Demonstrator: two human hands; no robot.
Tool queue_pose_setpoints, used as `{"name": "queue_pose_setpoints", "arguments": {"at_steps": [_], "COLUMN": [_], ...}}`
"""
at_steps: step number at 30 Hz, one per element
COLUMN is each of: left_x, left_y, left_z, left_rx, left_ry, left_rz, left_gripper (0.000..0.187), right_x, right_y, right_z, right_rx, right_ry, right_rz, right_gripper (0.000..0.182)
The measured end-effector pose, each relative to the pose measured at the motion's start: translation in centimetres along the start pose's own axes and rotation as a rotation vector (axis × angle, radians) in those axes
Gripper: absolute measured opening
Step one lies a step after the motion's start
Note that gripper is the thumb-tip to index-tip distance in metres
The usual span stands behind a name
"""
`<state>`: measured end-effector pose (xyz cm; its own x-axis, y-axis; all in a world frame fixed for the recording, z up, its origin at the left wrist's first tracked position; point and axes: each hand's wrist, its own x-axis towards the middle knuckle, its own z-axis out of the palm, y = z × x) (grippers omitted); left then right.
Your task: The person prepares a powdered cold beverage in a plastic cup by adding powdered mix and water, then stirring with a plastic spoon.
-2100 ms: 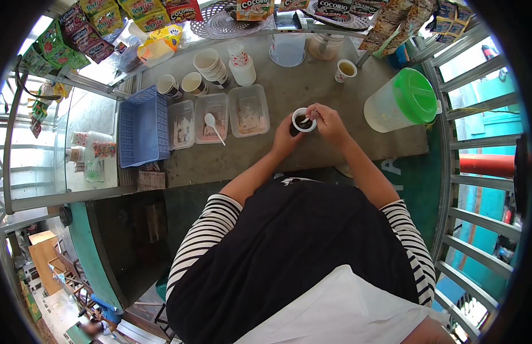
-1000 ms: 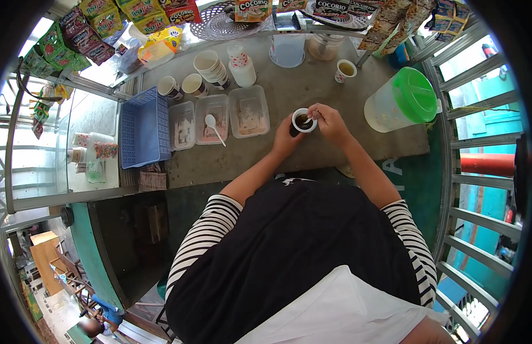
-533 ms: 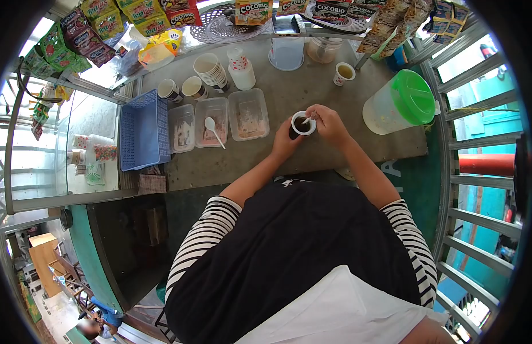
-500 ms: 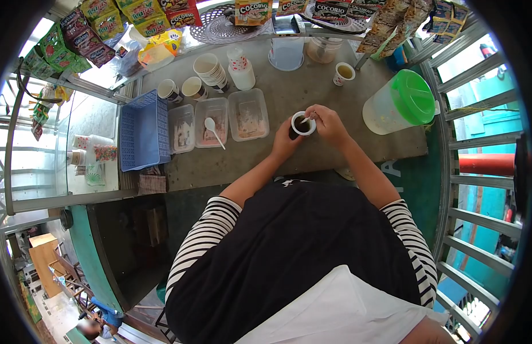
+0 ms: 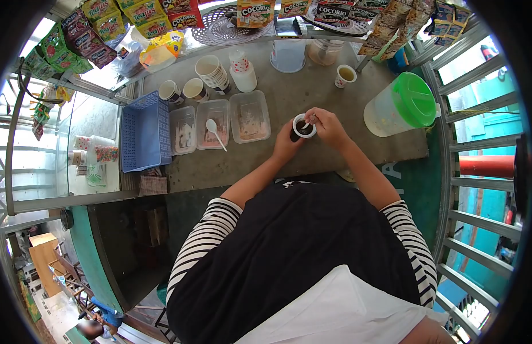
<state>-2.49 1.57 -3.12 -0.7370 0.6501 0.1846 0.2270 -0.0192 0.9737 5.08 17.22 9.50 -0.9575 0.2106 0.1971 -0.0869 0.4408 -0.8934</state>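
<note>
A paper cup with a white rim and dark liquid inside stands at the middle of the counter. My left hand is wrapped round its left side. Over the cup's right rim, my right hand pinches the handle of a white spoon, whose lower end dips into the dark liquid. To the left lie clear plastic containers; a white plastic spoon rests across the middle one. Behind and to the right, another paper cup holds a yellowish-brown liquid.
A green-lidded clear jug stands right. Stacked paper cups, a white bottle and a clear lidded tub line the back. A blue basket sits left. Sachets hang overhead. A person is far below left.
The spoon in my right hand has shifted slightly within the cup, and the dark liquid shows more. My left hand keeps its hold on the cup. The whole view has shifted a little.
</note>
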Motion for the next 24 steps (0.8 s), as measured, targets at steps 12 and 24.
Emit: {"name": "queue_pose_setpoints", "arguments": {"at_steps": [12,24], "left_x": [0.0,0.0], "left_y": [1.1,0.5], "left_z": [-0.2,0.1], "left_rx": [0.003,-0.046], "left_ry": [-0.007,0.002], "left_rz": [-0.008,-0.022], "left_gripper": [0.063,0.061], "right_x": [0.1,-0.1], "right_y": [0.0,0.4], "right_z": [-0.4,-0.2], "right_rx": [-0.077,-0.104], "right_ry": [-0.021,0.051], "right_rz": [0.023,-0.076], "right_gripper": [0.013,0.011]}}
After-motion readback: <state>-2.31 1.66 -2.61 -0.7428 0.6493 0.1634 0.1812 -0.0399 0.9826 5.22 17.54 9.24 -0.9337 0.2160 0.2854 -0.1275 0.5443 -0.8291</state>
